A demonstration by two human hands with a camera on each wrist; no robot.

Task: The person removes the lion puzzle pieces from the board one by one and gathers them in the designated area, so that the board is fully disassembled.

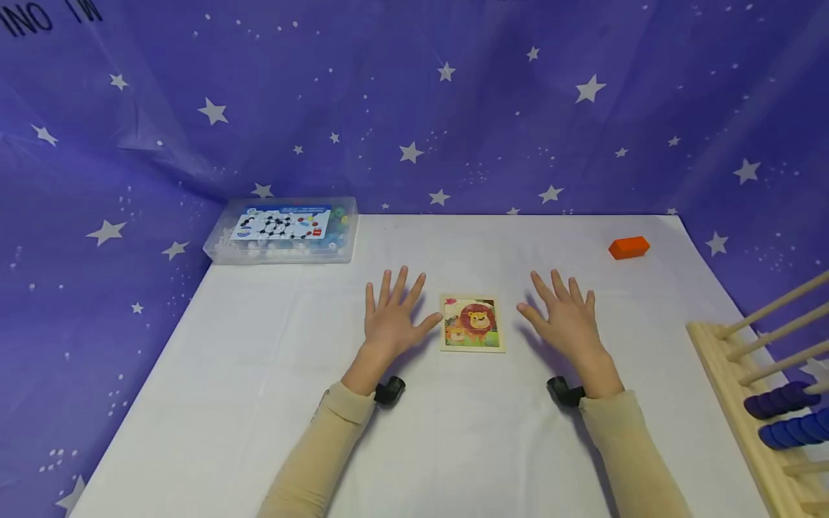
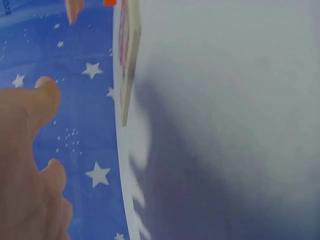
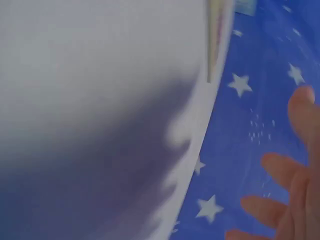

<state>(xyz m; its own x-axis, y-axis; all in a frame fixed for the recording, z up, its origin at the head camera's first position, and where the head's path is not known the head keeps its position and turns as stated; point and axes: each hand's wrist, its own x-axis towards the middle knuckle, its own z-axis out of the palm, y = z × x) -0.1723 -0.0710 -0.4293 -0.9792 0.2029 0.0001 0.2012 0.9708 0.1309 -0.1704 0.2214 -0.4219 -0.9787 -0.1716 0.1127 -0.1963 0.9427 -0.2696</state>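
Note:
A small wooden-framed lion puzzle point(image 1: 473, 324) lies flat on the white table, its picture facing up. To its left my left hand point(image 1: 391, 324) hovers with fingers spread, the thumb tip close to the frame's edge. On the other side my right hand point(image 1: 566, 324) is held with its fingers spread too, farther from the puzzle. Neither hand holds anything. Both wrist views show the puzzle edge-on, with the thumb and fingers of the left hand point(image 2: 30, 150) and the right hand point(image 3: 295, 180) off to the side and their shadows on the tabletop.
A clear plastic case point(image 1: 281, 230) with a molecule-picture label stands at the back left. An orange block point(image 1: 629, 247) lies at the back right. A wooden abacus frame point(image 1: 732, 403) with dark blue beads fills the right edge. Starry purple cloth point(image 1: 414, 108) hangs behind the table point(image 1: 486, 446).

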